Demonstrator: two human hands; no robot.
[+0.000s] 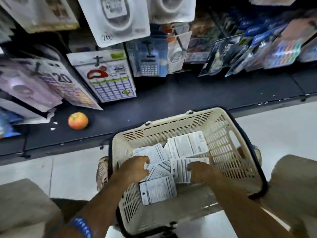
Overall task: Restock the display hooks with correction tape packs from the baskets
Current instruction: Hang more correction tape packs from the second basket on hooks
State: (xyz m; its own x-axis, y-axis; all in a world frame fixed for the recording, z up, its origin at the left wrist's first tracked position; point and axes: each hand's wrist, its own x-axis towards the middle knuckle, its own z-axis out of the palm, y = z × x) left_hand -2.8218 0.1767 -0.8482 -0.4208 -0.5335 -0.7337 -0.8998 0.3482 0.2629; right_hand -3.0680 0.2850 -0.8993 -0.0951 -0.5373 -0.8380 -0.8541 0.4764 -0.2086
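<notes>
Hands work low in a cream basket (223, 134) on the floor, in front of a dark shelf whose hooks hold calculators and other carded goods. At the shelf's left end lies an orange fruit (78, 120), well clear of the job. Left hand (137, 166) rests on the packs (187, 145) near the basket's middle, fingers curled down onto a card; whether it has truly pinched one I cannot tell. Right hand (202, 171) lies just beside it, fingers bent over the edge of another pack and seemingly closing on it. Packs lie loose and overlapping, face down, one with its hang hole (143, 193) showing toward the basket's near left corner. Doing this well likely means squaring several packs into one stack, holes aligned at one end, before rising to the hooks, rather than lifting single cards.
</notes>
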